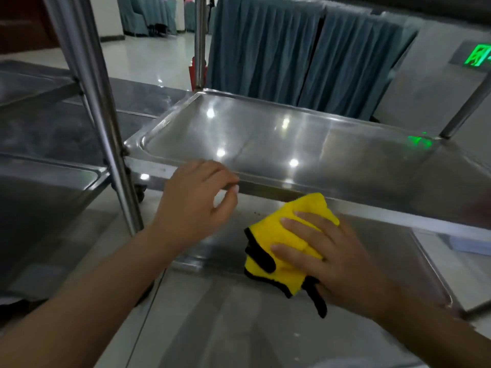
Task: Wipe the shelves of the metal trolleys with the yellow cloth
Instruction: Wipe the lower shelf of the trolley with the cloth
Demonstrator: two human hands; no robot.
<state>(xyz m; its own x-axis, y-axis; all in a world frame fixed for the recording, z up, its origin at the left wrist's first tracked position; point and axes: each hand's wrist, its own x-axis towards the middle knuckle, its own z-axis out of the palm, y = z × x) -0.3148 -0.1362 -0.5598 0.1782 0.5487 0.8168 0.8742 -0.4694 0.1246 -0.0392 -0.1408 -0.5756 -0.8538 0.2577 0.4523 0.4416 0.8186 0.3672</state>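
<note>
A folded yellow cloth [281,235] with black edging lies on the lower steel shelf [239,314] of the trolley in front of me. My right hand [334,258] presses flat on the cloth, fingers spread over its right half. My left hand [196,200] hovers at the front rim of the shiny middle shelf [292,139], fingers loosely curled, holding nothing. That middle shelf overhangs the far part of the lower one.
A second metal trolley [47,197] stands at the left, its upright post [106,123] close to my left forearm. Another post [465,110] rises at the right. Grey-blue curtains [305,49] hang behind, beside a green exit sign [478,55].
</note>
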